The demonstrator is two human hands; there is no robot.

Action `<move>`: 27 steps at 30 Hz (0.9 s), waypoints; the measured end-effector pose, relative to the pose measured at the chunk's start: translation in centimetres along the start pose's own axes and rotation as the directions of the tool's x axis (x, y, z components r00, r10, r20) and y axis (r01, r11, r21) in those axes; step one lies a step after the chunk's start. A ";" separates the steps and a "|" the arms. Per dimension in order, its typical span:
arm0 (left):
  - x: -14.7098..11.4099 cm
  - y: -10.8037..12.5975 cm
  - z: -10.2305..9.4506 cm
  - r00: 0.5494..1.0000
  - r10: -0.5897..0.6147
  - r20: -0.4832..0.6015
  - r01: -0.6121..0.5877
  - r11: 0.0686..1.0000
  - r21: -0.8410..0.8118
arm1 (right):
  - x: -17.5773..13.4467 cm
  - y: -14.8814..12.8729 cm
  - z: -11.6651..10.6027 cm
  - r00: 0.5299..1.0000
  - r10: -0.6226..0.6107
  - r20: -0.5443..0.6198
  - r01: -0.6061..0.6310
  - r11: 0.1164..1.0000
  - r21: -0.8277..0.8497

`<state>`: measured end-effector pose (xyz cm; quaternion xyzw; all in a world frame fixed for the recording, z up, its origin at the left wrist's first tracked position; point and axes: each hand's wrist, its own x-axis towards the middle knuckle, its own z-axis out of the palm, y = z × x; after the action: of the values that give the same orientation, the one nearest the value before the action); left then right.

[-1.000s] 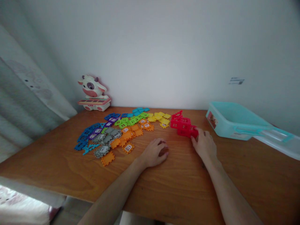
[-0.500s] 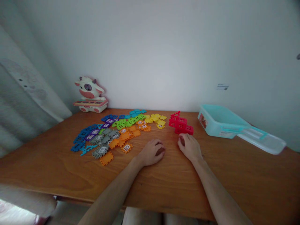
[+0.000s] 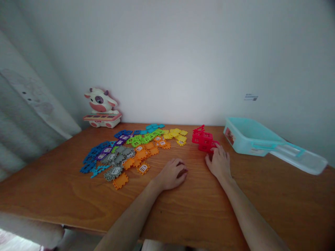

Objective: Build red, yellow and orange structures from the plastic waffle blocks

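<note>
A red structure of joined toy panels (image 3: 205, 139) stands on the table, with window-like openings and a slanted piece on top at its left. My right hand (image 3: 220, 163) is at its front right corner. The fingertips overlap the lowest red block and seem to touch it, while the thumb stays apart below. My left hand (image 3: 171, 175) rests on the wood to the left, loosely curved with thumb and fingers apart and nothing between them. Nearest to it lies an orange window panel (image 3: 143, 168), one of several loose orange panels (image 3: 128, 163).
Grey panels (image 3: 116, 170), blue panels (image 3: 95, 153), purple panels (image 3: 107, 150), green panels (image 3: 137, 140) and yellow panels (image 3: 175, 132) spread across the left and middle. A turquoise bin (image 3: 251, 134) with a clear lid (image 3: 300, 158) stands right. A cow toy keyboard (image 3: 102, 109) is at back left.
My right hand has moved slightly forward and right, its fingers extending onto the red structure's lower right block. My left hand has stayed about where it was. The view has shifted a little.
</note>
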<state>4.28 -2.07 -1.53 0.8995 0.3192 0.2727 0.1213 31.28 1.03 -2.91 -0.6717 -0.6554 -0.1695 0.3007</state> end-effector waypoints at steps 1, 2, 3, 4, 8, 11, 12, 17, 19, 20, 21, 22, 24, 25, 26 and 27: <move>0.0 0.0 0.0 1.000 -0.002 0.003 0.002 1.000 0.002 | 0.3 0.0 0.1 1.000 0.029 -0.013 -0.029 1.000 0.008; 0.0 0.0 0.0 1.000 -0.004 0.010 0.004 1.000 0.005 | 0.6 0.1 0.3 0.998 0.058 -0.029 -0.058 0.998 0.018; 0.0 0.0 0.0 1.000 -0.006 0.020 0.006 1.000 0.009 | 1.0 0.2 0.5 0.995 0.087 -0.044 -0.086 0.996 0.027; -0.1 0.1 -0.1 1.000 -0.006 0.027 0.005 1.000 0.016 | 1.4 0.3 0.7 0.992 0.115 -0.056 -0.113 0.993 0.036; 0.0 0.3 -0.2 0.999 -0.003 0.050 0.001 0.999 0.032 | 3.6 1.3 2.0 0.984 0.176 -0.041 -0.174 0.984 0.038; 0.1 0.5 -0.3 0.997 -0.015 0.072 0.013 0.999 0.038 | 5.1 2.1 2.9 0.976 0.214 -0.028 -0.214 0.977 -0.015; 0.1 0.6 -0.3 0.997 -0.019 0.081 0.016 0.999 0.041 | 5.5 2.3 3.1 0.975 0.219 -0.033 -0.220 0.974 -0.045; 0.1 0.8 -0.4 0.995 -0.019 0.096 0.014 0.998 0.056 | 6.2 2.7 3.7 0.975 0.216 -0.045 -0.221 0.962 -0.163; 0.2 0.8 -0.5 0.995 -0.021 0.099 0.015 0.998 0.059 | 6.2 2.7 3.7 0.974 0.221 -0.051 -0.227 0.959 -0.169; 0.2 0.8 -0.5 0.995 -0.021 0.100 0.015 0.998 0.058 | 6.1 2.6 3.6 0.975 0.214 -0.054 -0.220 0.961 -0.166; 0.3 0.8 -0.5 0.995 -0.019 0.101 0.014 0.998 0.055 | 6.0 2.6 3.5 0.977 0.203 -0.064 -0.210 0.964 -0.163; 0.3 0.8 -0.6 0.995 -0.018 0.102 0.013 0.999 0.050 | 5.9 2.5 3.3 0.979 0.186 -0.081 -0.198 0.967 -0.163; 0.4 0.7 -0.6 0.995 -0.014 0.098 0.010 0.999 0.038 | 5.5 2.0 2.9 0.984 0.131 -0.119 -0.150 0.975 -0.166; 0.4 0.6 -0.6 0.996 -0.014 0.093 0.011 0.999 0.033 | 5.2 1.6 2.7 0.987 0.093 -0.131 -0.114 0.980 -0.164; 0.4 0.6 -0.5 0.996 -0.016 0.087 0.013 1.000 0.028 | 4.8 1.1 2.4 0.991 0.046 -0.128 -0.066 0.986 -0.154; 0.4 0.5 -0.5 0.997 -0.018 0.079 0.016 1.000 0.024 | 4.4 0.5 2.2 0.994 -0.007 -0.109 -0.008 0.991 -0.131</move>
<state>4.56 -2.17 -0.74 0.9082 0.3249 0.2319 0.1257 31.76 5.86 -1.88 -0.6801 -0.6252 -0.2487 0.2911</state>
